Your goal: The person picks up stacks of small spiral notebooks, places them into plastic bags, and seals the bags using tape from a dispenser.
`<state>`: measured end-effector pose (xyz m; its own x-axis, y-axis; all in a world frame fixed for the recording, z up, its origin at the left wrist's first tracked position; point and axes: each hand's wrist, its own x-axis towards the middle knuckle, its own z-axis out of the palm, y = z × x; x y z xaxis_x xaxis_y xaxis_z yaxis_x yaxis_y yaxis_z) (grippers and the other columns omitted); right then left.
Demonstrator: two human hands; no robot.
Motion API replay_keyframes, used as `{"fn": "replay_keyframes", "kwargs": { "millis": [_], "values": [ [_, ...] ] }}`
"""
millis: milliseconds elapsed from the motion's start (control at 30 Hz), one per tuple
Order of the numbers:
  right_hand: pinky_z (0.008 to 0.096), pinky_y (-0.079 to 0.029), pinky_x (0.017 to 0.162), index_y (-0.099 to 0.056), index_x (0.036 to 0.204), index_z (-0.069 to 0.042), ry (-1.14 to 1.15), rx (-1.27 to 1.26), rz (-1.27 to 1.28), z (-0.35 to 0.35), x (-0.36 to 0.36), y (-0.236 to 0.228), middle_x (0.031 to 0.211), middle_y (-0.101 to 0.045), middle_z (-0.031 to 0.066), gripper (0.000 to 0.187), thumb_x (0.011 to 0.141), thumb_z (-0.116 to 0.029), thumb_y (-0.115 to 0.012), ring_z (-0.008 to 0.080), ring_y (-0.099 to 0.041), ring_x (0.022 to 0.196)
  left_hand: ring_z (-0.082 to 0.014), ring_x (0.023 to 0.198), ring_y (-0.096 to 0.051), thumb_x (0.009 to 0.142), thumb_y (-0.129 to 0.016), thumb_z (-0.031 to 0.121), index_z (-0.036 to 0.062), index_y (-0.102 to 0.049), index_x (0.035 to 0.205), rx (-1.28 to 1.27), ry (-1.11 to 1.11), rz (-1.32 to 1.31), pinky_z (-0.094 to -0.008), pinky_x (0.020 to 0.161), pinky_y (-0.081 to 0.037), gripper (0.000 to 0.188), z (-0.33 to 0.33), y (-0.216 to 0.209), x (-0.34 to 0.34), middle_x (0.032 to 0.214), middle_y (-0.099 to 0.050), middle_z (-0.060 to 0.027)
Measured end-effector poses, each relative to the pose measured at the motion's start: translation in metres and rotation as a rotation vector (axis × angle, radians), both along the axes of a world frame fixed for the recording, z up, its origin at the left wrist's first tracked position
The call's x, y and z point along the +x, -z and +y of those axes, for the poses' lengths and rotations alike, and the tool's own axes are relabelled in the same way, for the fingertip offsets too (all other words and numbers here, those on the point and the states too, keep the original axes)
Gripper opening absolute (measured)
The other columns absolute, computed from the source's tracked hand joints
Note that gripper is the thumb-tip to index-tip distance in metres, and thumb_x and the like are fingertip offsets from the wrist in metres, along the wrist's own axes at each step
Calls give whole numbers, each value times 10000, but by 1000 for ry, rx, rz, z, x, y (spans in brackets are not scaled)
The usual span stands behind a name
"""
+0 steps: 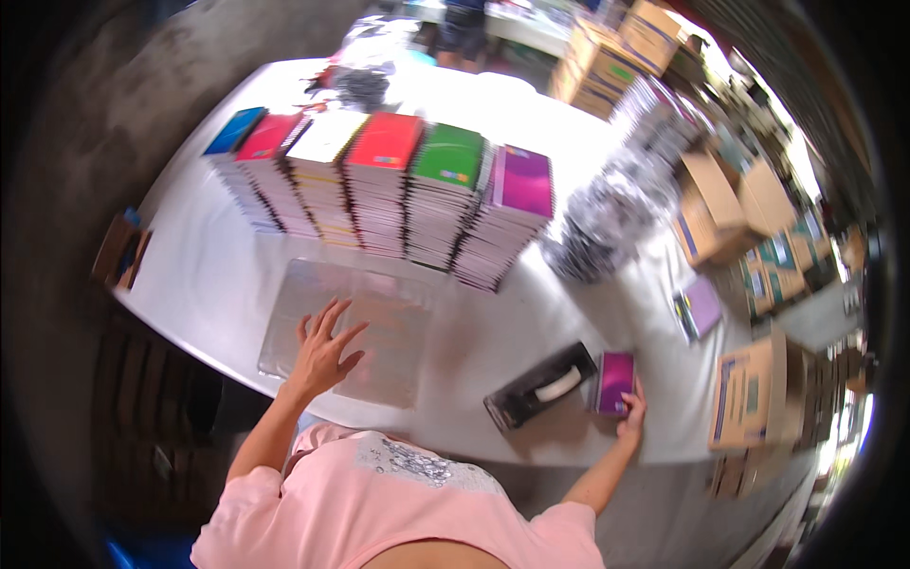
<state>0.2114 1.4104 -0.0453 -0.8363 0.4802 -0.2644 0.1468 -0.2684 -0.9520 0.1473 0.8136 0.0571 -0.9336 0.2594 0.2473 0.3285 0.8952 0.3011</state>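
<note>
My left hand [327, 349] hovers over or rests lightly on clear plastic bags [387, 365] lying flat near the front edge of the table; its fingers are spread and hold nothing. At the right, my right hand [633, 415] has its fingers closed on the near edge of a purple spiral notebook [616, 372], possibly the top one of a small pile. Just left of that notebook lies a long black box [512, 402] with a pale patch on it. The underside of the right-hand grip is hidden.
Tall notebook stacks in blue, red [382, 142], white, green [447, 157] and purple [524, 180] stand in a row across the white table [227, 284]. Clear-wrapped bundles [607, 223] lie right of them. Cardboard boxes [744, 394] line the right side. A person [463, 33] stands beyond.
</note>
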Motion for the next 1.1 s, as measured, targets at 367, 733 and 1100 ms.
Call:
{"fn": "replay_keyframes", "kwargs": {
  "millis": [367,733,1100],
  "values": [
    [355,-408,928,-542,1179,18,121,1312,-11,-79,-70,-149,1180,-567,174,404,786,-45,-615,286,-546,1053,-321,1247,-386,746,-722,231,114,-451,1276,418,-441,534,-437,984,-353,607,-152,-66,-52,1355,-398,-132],
    [441,-302,1013,-480,1282,-116,-555,1369,1017,-647,-240,-274,1286,-489,126,620,739,-304,-713,280,-458,1184,-226,1230,-394,879,-573,332,103,-370,1334,1582,-400,312,-362,969,-339,547,-253,-92,-124,1336,-399,-102],
    [422,-391,962,-653,964,-55,-376,1049,1073,-743,-261,-254,904,-664,71,207,774,0,-590,210,-625,911,-258,1216,-401,826,-549,507,116,-344,1353,2208,-21,-538,-435,929,-386,687,-322,-69,-112,1303,-412,-101]
  ]
}}
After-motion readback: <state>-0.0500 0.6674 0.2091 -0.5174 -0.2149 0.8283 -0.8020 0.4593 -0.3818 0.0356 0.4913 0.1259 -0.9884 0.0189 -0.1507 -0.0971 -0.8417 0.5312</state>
